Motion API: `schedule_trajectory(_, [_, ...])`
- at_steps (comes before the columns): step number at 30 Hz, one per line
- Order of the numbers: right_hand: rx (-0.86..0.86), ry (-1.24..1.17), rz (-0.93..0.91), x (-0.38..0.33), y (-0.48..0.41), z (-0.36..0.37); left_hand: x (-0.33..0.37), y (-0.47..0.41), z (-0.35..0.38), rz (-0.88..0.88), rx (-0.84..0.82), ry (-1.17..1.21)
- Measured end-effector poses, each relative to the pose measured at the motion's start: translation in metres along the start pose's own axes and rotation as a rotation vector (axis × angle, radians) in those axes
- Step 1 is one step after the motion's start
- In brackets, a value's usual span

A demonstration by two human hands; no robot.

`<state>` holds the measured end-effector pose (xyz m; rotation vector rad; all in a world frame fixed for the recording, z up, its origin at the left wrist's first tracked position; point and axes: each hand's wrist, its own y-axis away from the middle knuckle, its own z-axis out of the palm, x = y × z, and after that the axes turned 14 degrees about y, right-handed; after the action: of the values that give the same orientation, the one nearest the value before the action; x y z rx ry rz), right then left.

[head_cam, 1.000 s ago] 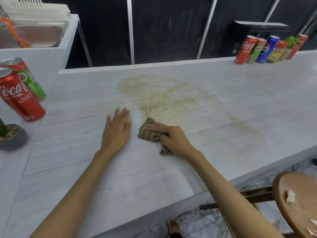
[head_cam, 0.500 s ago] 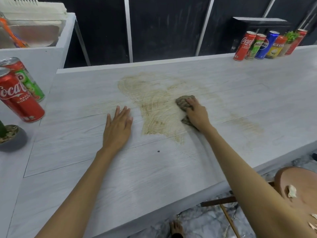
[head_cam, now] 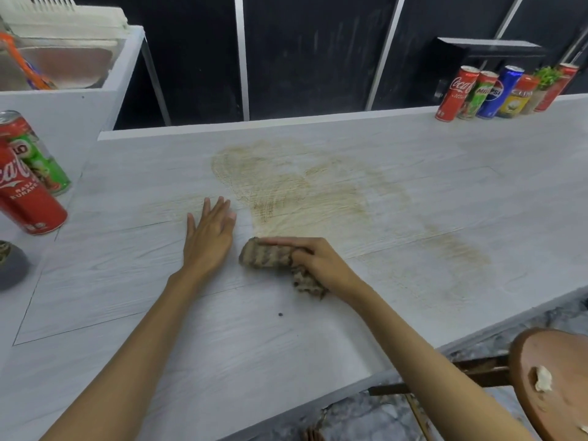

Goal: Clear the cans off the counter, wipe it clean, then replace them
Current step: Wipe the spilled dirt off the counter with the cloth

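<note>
**Cloth on stained counter, cans parked at both ends**

Head view: the pale grey, wood-grained counter fills the frame, with a wide tan-brown smeared stain spread across its middle. The left hand lies flat on the surface with its fingers straight and together, holding nothing, just left of the stain's near edge. The right hand grasps a crumpled, brown-mottled cloth against the counter. Its forefinger lies straight along the top of the wad and the other fingers curl round it. The cloth sits at the near edge of the stain, just beside the left hand but apart from it. A small black speck lies on the counter nearer the person.

At the far right a row of cans stands upright along the back edge: red, green, blue, yellow and red, with a small green plant among them. At the left edge stand a red cola can and a green-and-red can, seemingly on an adjoining white surface, though the wide lens makes this hard to judge. A round brown wooden stool shows at lower right.
</note>
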<state>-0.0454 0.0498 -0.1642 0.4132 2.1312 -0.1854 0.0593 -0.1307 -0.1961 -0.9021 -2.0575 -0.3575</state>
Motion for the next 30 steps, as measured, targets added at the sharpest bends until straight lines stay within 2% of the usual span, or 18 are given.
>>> schedule_trajectory(3, [0.191,-0.275,0.16,0.018,-0.028,-0.038,-0.001,-0.009,-0.001,-0.006,0.021,0.005])
schedule_trajectory(6, [0.377,-0.442,0.262,0.041,-0.07,-0.083,-0.002,-0.023,0.001,-0.031,0.041,-0.011])
schedule_trajectory(7, [0.442,-0.406,0.314,0.05,-0.084,-0.097,-0.003,-0.028,0.001,-0.04,0.048,-0.017])
schedule_trajectory(9, [0.52,-0.188,0.378,0.066,-0.106,-0.116,-0.004,-0.035,0.002,-0.062,0.07,-0.035])
schedule_trajectory(13, [0.396,0.318,0.278,0.079,-0.137,-0.11,-0.007,-0.04,0.009,-0.066,0.102,-0.183])
schedule_trajectory(16, [0.261,0.48,0.173,0.068,-0.155,-0.093,-0.007,-0.039,0.013,-0.047,0.125,-0.243])
schedule_trajectory(25, [-0.033,0.425,-0.188,0.037,-0.095,-0.046,0.0,-0.036,0.01,-0.058,0.13,-0.225])
schedule_trajectory(28, [-0.223,0.233,-0.186,0.041,-0.074,-0.056,0.002,-0.033,0.009,-0.039,0.158,-0.192])
schedule_trajectory(30, [-0.258,0.046,-0.135,0.042,-0.079,-0.074,0.002,-0.031,0.009,-0.036,0.189,-0.155])
